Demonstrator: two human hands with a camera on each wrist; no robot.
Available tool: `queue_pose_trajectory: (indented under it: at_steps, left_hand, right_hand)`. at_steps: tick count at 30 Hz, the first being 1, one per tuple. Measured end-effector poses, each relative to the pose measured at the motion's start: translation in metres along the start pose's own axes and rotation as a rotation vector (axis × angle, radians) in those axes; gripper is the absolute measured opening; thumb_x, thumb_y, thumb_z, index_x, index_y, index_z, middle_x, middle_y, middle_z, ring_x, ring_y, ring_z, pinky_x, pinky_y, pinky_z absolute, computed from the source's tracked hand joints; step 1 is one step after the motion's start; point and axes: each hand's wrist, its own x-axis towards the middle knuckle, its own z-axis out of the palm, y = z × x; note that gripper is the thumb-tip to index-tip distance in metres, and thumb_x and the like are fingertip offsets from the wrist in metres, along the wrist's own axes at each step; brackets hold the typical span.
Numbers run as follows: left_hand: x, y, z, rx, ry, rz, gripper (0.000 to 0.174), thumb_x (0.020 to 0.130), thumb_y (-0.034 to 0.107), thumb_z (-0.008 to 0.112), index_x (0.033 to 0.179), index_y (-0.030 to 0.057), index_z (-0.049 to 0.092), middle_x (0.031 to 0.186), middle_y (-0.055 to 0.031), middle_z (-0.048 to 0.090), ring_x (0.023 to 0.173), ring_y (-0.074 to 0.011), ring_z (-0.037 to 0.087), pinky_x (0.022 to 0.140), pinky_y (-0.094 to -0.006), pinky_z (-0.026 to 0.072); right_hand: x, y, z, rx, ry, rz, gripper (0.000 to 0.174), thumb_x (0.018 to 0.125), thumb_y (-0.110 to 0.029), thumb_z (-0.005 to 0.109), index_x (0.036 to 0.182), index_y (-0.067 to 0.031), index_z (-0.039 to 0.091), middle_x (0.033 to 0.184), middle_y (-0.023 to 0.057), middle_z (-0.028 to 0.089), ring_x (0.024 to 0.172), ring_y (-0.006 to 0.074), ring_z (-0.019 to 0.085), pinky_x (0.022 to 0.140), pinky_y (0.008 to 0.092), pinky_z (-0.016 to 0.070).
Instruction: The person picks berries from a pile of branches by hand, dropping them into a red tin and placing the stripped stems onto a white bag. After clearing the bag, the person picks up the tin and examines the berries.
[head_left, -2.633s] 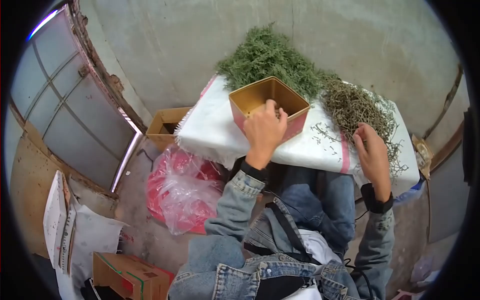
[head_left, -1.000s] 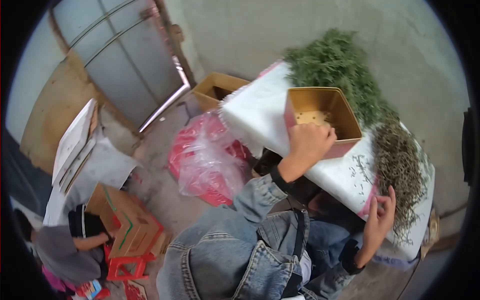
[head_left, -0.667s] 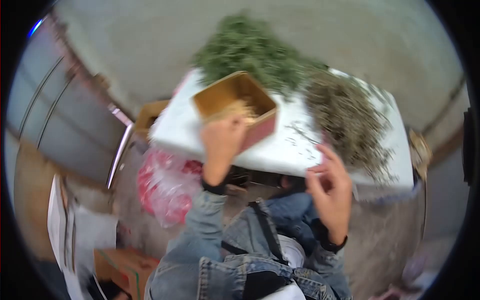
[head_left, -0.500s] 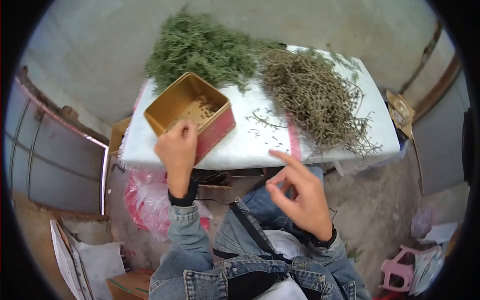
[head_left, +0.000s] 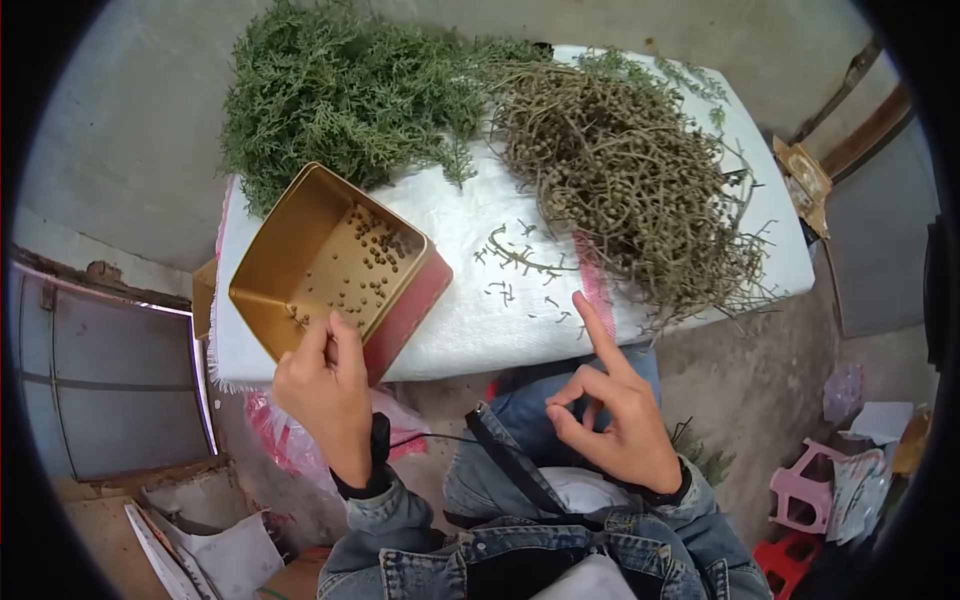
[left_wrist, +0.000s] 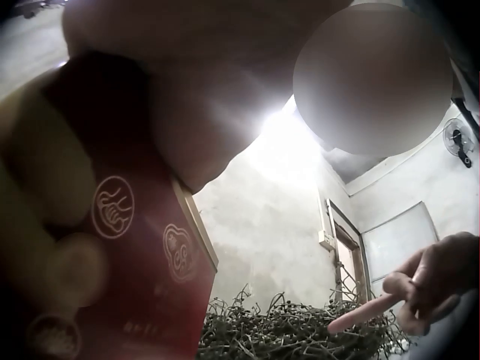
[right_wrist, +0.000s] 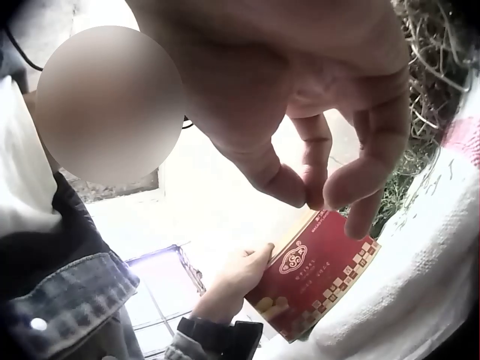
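My left hand (head_left: 325, 400) grips the near rim of a square tin (head_left: 410, 320), red outside and gold inside. The tin leans toward me on the white woven cloth, and small round brown seeds or pods (head_left: 375, 245) lie scattered on its floor. In the left wrist view the tin's printed red side (left_wrist: 157, 292) is right beside the fingers. My right hand (head_left: 620, 415) hovers in front of the table edge, index finger extended, thumb and middle finger curled toward each other. No object shows between them. Beyond it lies a tangled heap of dry brown stems (head_left: 620, 170).
A pile of green sprigs (head_left: 340, 100) lies at the back left. Short stem bits (head_left: 520, 265) are strewn on the white cloth (head_left: 470, 340). A pink plastic bag (head_left: 275, 435) sits under the table; a pink stool (head_left: 800, 490) stands at right.
The head view has swung about. My right hand has come away from the dry stems toward the table's front. The tin now leans more toward me, its floor showing, while my left hand stays at its rim.
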Motion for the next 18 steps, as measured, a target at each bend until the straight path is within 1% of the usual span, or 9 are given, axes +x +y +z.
queue_pose_trajectory:
  at_steps: [1,4,5,8,9,12,13,16,18]
  left_hand:
    - [0.002,0.000,0.000,0.003,-0.015,0.003,0.026,0.091,0.021,0.059,0.075,0.0000,0.061,0.054,-0.0144,0.051,0.047,-0.0226,0.049,0.049,-0.0358,0.0357]
    - [0.003,0.001,0.003,-0.032,0.030,0.028,0.026,0.086,0.015,0.062,0.063,0.0043,0.056,0.051,-0.0106,0.048,0.047,-0.0283,0.043,0.048,-0.0406,0.0322]
    - [0.002,0.001,0.004,-0.048,0.010,0.026,0.026,0.086,0.015,0.062,0.063,0.0043,0.056,0.051,-0.0106,0.048,0.047,-0.0283,0.043,0.048,-0.0406,0.0322]
    - [0.002,-0.003,0.008,-0.051,-0.001,0.036,0.026,0.086,0.012,0.061,0.062,0.0029,0.053,0.051,-0.0100,0.046,0.047,-0.0276,0.041,0.048,-0.0397,0.0303]
    - [0.002,-0.001,0.010,-0.047,-0.023,0.017,0.026,0.086,0.012,0.061,0.062,0.0029,0.053,0.051,-0.0100,0.046,0.047,-0.0276,0.041,0.048,-0.0397,0.0303]
    - [0.003,-0.005,0.006,-0.001,-0.079,0.021,0.027,0.086,0.010,0.058,0.062,0.0020,0.049,0.051,-0.0119,0.042,0.048,-0.0273,0.041,0.048,-0.0401,0.0284]
    - [0.003,-0.008,0.005,0.009,-0.107,0.033,0.027,0.086,0.010,0.058,0.062,0.0020,0.049,0.051,-0.0119,0.042,0.048,-0.0273,0.041,0.048,-0.0401,0.0284]
    - [0.002,-0.007,0.005,-0.039,-0.118,-0.015,0.028,0.089,0.009,0.055,0.063,-0.0001,0.046,0.052,-0.0147,0.038,0.048,-0.0282,0.039,0.049,-0.0406,0.0278]
    - [-0.001,-0.008,0.008,-0.089,-0.104,-0.007,0.029,0.090,0.010,0.053,0.064,-0.0012,0.046,0.053,-0.0160,0.039,0.048,-0.0282,0.038,0.049,-0.0405,0.0279]
  right_hand:
    - [0.008,0.000,0.002,0.004,0.000,0.015,0.009,0.078,-0.002,0.068,0.076,-0.0013,0.060,0.109,0.0125,0.068,0.063,0.0055,0.059,0.051,0.0207,0.0437]
    - [0.027,0.004,0.003,0.128,-0.174,0.106,0.005,0.079,-0.003,0.067,0.081,-0.0034,0.063,0.100,0.0086,0.071,0.062,0.0066,0.061,0.051,0.0210,0.0443]
    - [0.030,0.005,0.005,0.115,-0.167,0.128,0.005,0.079,-0.003,0.067,0.081,-0.0034,0.063,0.100,0.0086,0.071,0.062,0.0066,0.061,0.051,0.0210,0.0443]
    - [0.036,0.013,0.017,0.175,-0.481,0.205,0.003,0.081,-0.002,0.064,0.083,-0.0050,0.063,0.086,0.0056,0.071,0.060,0.0082,0.060,0.052,0.0211,0.0450]
    - [0.042,0.014,0.018,0.172,-0.498,0.229,0.003,0.081,-0.002,0.064,0.083,-0.0050,0.063,0.086,0.0056,0.071,0.060,0.0082,0.060,0.052,0.0211,0.0450]
    - [0.053,0.019,0.041,0.280,-0.722,0.260,0.004,0.082,-0.006,0.066,0.085,-0.0054,0.062,0.074,0.0051,0.068,0.060,0.0119,0.063,0.055,0.0245,0.0478]
    - [0.051,0.021,0.049,0.304,-0.715,0.282,0.004,0.082,-0.006,0.066,0.085,-0.0054,0.062,0.074,0.0051,0.068,0.060,0.0119,0.063,0.055,0.0245,0.0478]
    - [0.054,0.032,0.070,0.228,-0.615,0.000,0.010,0.083,-0.013,0.067,0.089,-0.0073,0.061,0.068,0.0058,0.064,0.059,0.0216,0.064,0.054,0.0323,0.0480]
    - [0.051,0.036,0.072,0.230,-0.555,-0.018,0.012,0.083,-0.015,0.067,0.091,-0.0078,0.061,0.067,0.0061,0.064,0.060,0.0241,0.064,0.054,0.0348,0.0474]
